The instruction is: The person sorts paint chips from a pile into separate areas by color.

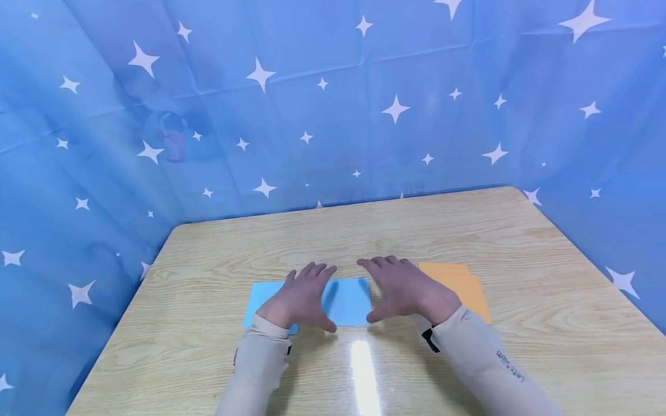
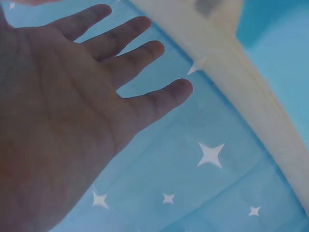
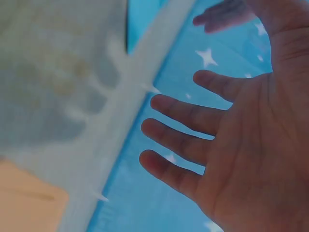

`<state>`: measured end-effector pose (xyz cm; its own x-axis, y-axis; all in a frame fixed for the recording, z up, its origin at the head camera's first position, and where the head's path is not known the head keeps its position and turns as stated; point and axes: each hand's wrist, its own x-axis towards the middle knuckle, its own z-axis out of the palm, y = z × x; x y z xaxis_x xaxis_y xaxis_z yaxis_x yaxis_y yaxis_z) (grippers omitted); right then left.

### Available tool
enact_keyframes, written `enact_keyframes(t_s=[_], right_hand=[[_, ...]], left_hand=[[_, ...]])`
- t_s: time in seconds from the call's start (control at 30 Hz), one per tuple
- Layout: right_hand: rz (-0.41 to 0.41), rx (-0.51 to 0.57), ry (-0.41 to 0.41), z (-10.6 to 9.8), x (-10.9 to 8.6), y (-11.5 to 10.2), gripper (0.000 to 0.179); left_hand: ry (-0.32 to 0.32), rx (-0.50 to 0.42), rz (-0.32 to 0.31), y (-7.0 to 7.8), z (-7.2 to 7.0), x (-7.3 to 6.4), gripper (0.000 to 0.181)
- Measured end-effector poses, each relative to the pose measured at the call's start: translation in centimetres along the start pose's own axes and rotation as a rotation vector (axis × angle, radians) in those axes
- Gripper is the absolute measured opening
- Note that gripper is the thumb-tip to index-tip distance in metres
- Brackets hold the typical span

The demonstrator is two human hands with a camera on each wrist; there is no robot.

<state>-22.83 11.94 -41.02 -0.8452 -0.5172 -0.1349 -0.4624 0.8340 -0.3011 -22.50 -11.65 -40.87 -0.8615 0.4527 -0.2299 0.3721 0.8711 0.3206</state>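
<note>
In the head view, a light blue sheet (image 1: 347,303) lies on the wooden table, and another blue piece (image 1: 260,297) shows to its left, partly behind my left hand. My left hand (image 1: 304,297) hovers over the blue pieces, fingers spread and holding nothing. Facing it, my right hand (image 1: 408,292) is held above the table at the blue sheet's right edge, its fingers also spread. Orange sheets (image 1: 470,292) lie overlapped just right of that hand, which covers part of them. Both wrist views show a bare palm, the left (image 2: 63,111) and the right (image 3: 251,154).
The wooden table (image 1: 208,254) has rounded far corners. A blue curtain (image 1: 333,115) with white stars hangs behind it and along both sides. A bright strip of reflected light (image 1: 365,375) lies on the tabletop near the front, between the forearms.
</note>
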Motion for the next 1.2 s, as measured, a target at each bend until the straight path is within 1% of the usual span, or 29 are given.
enact_keyframes(t_s=[0.17,0.33,0.6,0.77,1.1,1.2], right_hand=[[-0.029,-0.014,-0.018,1.4,0.6,-0.9,0.107],[-0.03,-0.023,-0.033,1.9,0.8,-1.1,0.107],[-0.049,-0.023,-0.031,1.9,1.1,-1.4,0.1],[-0.051,-0.011,-0.028,2.2,1.2,-1.5,0.096],[-0.075,-0.03,-0.017,2.5,1.4,-1.3,0.098],[-0.088,-0.021,-0.019,2.5,1.4,-1.3,0.099]], left_hand=[[-0.04,0.009,-0.01,0.5,0.8,0.2,0.108],[-0.059,0.038,-0.007,0.8,1.2,0.6,0.105],[-0.028,0.061,0.025,0.5,1.6,1.1,0.101],[-0.039,0.048,0.037,0.5,1.7,1.2,0.099],[-0.034,0.08,0.057,0.4,1.9,1.3,0.099],[-0.032,0.059,0.058,0.3,1.9,1.3,0.099]])
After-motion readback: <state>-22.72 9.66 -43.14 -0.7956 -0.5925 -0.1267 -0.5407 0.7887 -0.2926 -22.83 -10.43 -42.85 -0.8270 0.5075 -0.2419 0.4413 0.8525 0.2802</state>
